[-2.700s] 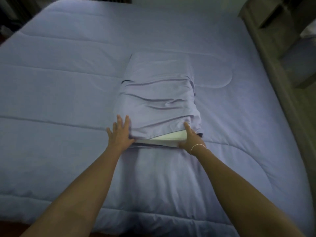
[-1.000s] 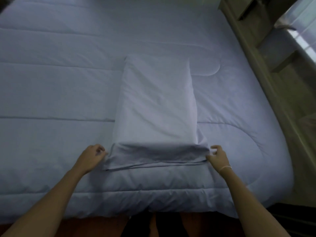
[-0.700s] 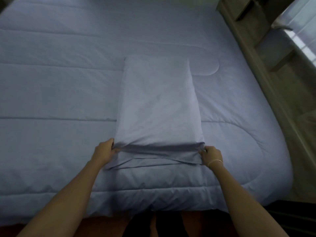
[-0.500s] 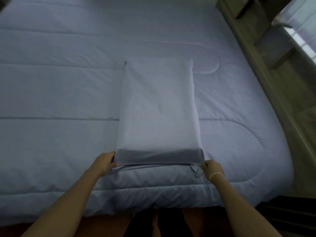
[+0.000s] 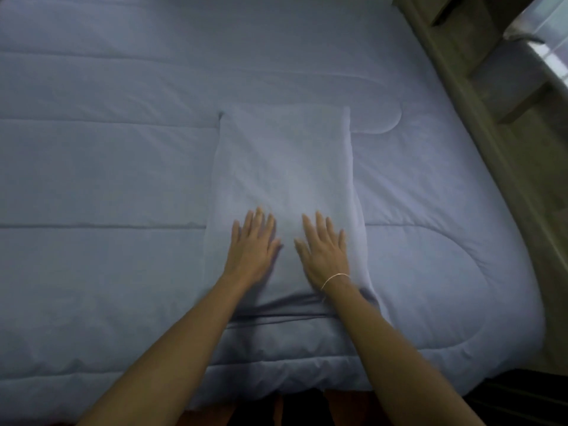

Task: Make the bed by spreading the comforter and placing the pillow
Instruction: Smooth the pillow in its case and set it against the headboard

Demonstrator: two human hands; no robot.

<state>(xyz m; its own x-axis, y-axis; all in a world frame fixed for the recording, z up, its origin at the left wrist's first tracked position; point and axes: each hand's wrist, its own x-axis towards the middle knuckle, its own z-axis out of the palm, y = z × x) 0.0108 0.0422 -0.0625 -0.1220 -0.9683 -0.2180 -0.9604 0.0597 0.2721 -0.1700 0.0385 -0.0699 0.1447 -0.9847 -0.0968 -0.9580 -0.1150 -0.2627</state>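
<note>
A pale lavender pillow (image 5: 285, 161) lies lengthwise on the quilted lavender comforter (image 5: 107, 167), which is spread flat over the bed. My left hand (image 5: 253, 245) rests palm down on the near part of the pillow, fingers spread. My right hand (image 5: 324, 250) lies flat beside it, a thin bracelet on the wrist. Neither hand holds anything. The pillowcase's loose end (image 5: 292, 305) is tucked in dark folds under my wrists.
A wooden headboard with shelf compartments (image 5: 479, 96) runs along the bed's right side. A bright window or curtain (image 5: 553, 50) shows at the top right. The comforter's near edge (image 5: 246, 385) hangs just in front of me, with dark floor below.
Both hands let go of the pillowcase's near corners and moved onto the top of the pillow, now lying flat side by side. The loose flap has gone under the pillow's near end.
</note>
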